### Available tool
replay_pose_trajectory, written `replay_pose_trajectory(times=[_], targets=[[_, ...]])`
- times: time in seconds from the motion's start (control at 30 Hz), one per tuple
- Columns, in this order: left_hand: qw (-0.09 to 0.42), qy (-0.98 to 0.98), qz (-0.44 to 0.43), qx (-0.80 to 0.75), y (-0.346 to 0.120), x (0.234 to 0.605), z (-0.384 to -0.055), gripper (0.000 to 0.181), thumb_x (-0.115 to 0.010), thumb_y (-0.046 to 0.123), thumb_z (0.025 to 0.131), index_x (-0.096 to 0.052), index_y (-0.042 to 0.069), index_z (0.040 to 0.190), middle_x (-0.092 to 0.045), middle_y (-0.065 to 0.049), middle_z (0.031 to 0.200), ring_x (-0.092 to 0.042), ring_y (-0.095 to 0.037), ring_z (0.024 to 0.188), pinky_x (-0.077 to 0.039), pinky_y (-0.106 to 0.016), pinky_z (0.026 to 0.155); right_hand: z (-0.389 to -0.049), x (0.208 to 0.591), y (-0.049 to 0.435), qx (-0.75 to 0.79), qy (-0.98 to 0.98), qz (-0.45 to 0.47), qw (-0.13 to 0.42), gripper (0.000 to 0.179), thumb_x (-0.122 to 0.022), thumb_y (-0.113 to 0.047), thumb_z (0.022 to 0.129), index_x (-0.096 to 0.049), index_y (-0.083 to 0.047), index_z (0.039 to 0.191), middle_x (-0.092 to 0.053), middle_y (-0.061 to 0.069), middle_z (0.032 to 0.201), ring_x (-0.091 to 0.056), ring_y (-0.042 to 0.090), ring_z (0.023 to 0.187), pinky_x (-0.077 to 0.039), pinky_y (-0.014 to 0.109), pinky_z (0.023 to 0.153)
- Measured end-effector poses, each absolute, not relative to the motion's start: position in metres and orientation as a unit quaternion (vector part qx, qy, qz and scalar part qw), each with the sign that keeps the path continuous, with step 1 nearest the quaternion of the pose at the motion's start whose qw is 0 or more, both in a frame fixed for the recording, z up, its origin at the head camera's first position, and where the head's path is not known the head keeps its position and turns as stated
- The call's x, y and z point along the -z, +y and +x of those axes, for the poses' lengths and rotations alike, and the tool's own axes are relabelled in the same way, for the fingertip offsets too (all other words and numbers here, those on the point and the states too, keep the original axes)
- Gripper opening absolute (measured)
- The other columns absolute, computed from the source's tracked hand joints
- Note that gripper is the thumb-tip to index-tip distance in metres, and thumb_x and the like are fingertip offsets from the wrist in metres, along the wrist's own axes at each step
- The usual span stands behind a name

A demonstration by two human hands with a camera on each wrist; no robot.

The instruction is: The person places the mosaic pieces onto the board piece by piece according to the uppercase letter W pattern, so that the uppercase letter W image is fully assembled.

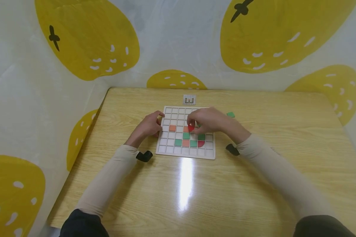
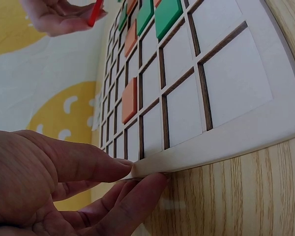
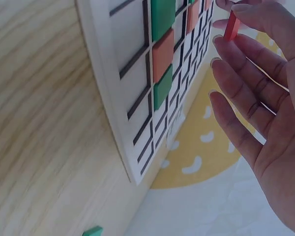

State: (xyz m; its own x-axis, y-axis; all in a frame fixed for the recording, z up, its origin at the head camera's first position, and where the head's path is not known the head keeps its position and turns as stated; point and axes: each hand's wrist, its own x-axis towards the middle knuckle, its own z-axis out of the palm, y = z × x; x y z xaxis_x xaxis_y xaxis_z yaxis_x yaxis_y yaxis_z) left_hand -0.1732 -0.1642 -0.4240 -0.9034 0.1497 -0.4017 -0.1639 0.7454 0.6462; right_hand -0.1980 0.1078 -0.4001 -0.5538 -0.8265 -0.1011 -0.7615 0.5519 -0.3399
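A white grid board (image 1: 170, 143) lies on the table in the head view. My left hand (image 1: 149, 124) holds its left edge; in the left wrist view the thumb (image 2: 96, 162) lies against the rim and a finger sits below. Over the middle of the board, my right hand (image 1: 209, 120) pinches a small red tile (image 3: 231, 27) between thumb and index finger, with the other fingers spread apart. Orange tiles (image 1: 172, 128), green tiles (image 1: 186, 135) and a red tile with a rounded side (image 1: 200, 144) sit in the squares. My right hand hides part of the upper right squares.
Beyond the board's far edge lies a small pattern card (image 1: 189, 99) with a dark figure on a grid. One loose green tile (image 1: 230, 114) rests on the wooden table (image 1: 243, 191) right of the board. A curtain (image 1: 178, 39) with yellow fruit shapes hangs behind and at the left.
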Motion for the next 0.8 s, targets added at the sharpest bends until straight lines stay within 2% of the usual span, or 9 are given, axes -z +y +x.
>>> replay_pose_trajectory(times=[0.3,0.63,0.8], targets=[[0.224,0.909,-0.012,-0.353,-0.163,0.424,-0.174,0.057,-0.061,-0.005,0.093,-0.044,0.012,0.145,-0.056,-0.018,0.109,-0.062,-0.025,0.074,-0.056,-0.031,0.062,-0.196,0.401,0.09,0.127,0.866,-0.461,0.149,0.027,-0.075,-0.033,0.087,-0.071,-0.019,0.11,-0.068,-0.006,0.093,-0.058,0.013,0.081,-0.048,0.03,0.069],[0.226,0.906,-0.012,-0.359,-0.165,0.425,-0.174,0.055,-0.058,-0.006,0.094,-0.044,0.011,0.145,-0.056,-0.018,0.108,-0.062,-0.025,0.073,-0.056,-0.031,0.062,-0.189,0.406,0.071,0.122,0.856,-0.483,0.137,0.026,-0.077,-0.036,0.086,-0.07,-0.02,0.105,-0.066,-0.008,0.088,-0.058,0.008,0.078,-0.049,0.029,0.065],[0.223,0.905,-0.008,-0.361,-0.165,0.426,-0.175,0.053,-0.057,-0.006,0.094,-0.045,0.012,0.143,-0.057,-0.017,0.107,-0.062,-0.025,0.072,-0.055,-0.03,0.061,-0.185,0.409,0.059,0.115,0.857,-0.478,0.155,0.024,-0.076,-0.036,0.088,-0.07,-0.022,0.106,-0.066,-0.01,0.091,-0.057,0.009,0.081,-0.049,0.028,0.069]])
